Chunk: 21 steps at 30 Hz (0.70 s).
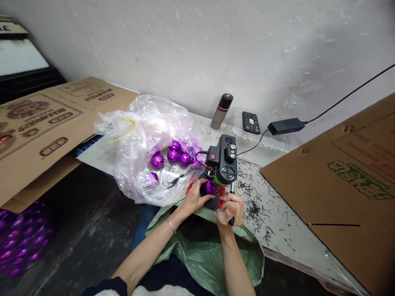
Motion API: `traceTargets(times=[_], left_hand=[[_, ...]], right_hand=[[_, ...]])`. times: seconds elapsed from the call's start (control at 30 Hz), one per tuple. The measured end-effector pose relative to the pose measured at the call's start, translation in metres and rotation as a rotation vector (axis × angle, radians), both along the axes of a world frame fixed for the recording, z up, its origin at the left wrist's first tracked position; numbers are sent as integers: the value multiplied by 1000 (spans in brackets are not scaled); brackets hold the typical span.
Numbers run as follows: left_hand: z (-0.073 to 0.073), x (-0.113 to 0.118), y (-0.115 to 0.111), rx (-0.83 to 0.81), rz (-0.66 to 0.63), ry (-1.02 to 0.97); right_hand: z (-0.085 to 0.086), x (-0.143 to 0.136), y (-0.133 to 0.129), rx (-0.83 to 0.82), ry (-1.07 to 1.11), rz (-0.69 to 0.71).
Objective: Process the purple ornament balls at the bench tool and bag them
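Note:
My left hand [195, 197] pinches a shiny purple mirrored ball [211, 187] between thumb and fingers. The ball sits under the head of a small black and green bench machine [227, 160], which looks like a mini drill press with a red and black base. The contact between ball and tool is hidden by the machine's head. My right hand [231, 209] is wrapped round the black-gripped metal lever [232, 189] at the machine's right side. Left of the machine, several purple balls [173, 156] lie in an opened clear plastic bag [138, 123].
Dark scraps [254, 207] litter the white table [277, 230] on the right. Behind stand a bottle [221, 112], a phone [251, 122] and a power adapter [286, 126]. Cardboard boxes [348, 181] flank both sides. A green sack [203, 250] covers the lap.

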<state>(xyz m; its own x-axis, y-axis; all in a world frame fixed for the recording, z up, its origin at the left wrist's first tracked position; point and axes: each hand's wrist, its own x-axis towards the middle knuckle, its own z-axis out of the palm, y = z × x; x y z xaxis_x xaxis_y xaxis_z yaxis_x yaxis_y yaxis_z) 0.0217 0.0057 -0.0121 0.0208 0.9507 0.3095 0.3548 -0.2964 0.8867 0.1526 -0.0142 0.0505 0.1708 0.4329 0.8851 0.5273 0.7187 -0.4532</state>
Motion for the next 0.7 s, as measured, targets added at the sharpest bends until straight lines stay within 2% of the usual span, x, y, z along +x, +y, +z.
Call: traceTargets(times=[0.1, 0.17, 0.3, 0.37, 0.43, 0.5, 0.57, 0.63, 0.7], left_hand=[[1, 0, 1, -14, -14, -7], [1, 1, 3, -20, -20, -12], [1, 3, 4, -24, -9, -1], [-1, 2, -4, 12, -22, 37], [-3, 0, -20, 96, -74, 120], [-1, -7, -40, 185, -136, 233], [10, -19, -55, 234, -139, 331], [31, -41, -55, 233, -16, 403], [58, -70, -39, 175, 263, 483]], right_hand=[[0, 3, 0, 29, -56, 11], [12, 4, -1, 28, -65, 14], [61, -1, -5, -116, 92, 7], [84, -4, -6, -198, 145, 26], [95, -5, -7, -224, 151, 38], [93, -5, -8, -199, 129, 37], [82, -4, -10, -164, 87, 21], [72, -2, -11, -151, 51, 8], [65, -1, -12, -149, 33, 5]])
